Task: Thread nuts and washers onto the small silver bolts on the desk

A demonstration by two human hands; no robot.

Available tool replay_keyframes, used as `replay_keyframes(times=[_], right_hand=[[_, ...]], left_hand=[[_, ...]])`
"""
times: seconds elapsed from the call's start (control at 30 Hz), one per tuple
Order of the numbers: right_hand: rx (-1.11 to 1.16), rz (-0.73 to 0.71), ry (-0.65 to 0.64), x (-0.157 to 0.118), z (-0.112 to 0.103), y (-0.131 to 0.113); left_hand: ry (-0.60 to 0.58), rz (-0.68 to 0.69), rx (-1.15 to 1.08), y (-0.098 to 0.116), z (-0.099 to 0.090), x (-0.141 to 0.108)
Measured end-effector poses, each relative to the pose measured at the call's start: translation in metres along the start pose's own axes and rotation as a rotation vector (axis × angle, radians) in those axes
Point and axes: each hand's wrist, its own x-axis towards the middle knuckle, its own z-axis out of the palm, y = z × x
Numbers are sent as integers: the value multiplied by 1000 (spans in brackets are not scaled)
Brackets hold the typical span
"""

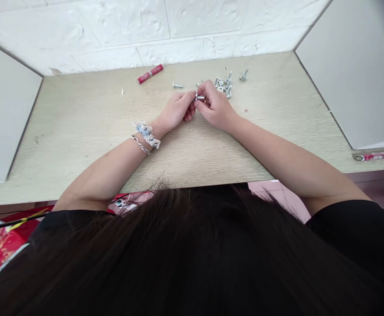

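A small silver bolt (200,98) lies between my two hands, held just above the tabletop. My left hand (181,106) pinches the bolt's left end with thumb and fingers. On the other side, my right hand (214,105) has its thumb and fingertips closed around the bolt too; a small washer or nut there is too small to make out. Behind the right hand sits a cluster of several bolts, nuts and washers (228,85), partly covered by the fingers. A single bolt (178,85) lies on its side beyond my left hand.
A red tube (150,74) lies near the white brick wall (195,52). One more bolt (243,75) stands right of the cluster. Grey panels (8,109) flank the wooden tabletop (80,123) on both sides. A red-and-white wrapped stick (379,155) rests at the right edge.
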Motion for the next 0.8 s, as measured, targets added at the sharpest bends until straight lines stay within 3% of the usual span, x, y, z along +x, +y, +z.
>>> replay_keyframes(times=[0.3, 0.47, 0.63, 0.8], right_hand=[[-39, -11, 0, 1, -4, -7], [-29, -4, -41, 0, -5, -11], [-53, 6, -4, 0, -2, -5], [-76, -11, -7, 1, -1, 2]], left_hand=[[-31, 59, 28, -12, -1, 6], [-1, -7, -28, -3, 0, 2], [-7, -19, -169, 6, -2, -3], [0, -55, -120, 8, -1, -5]])
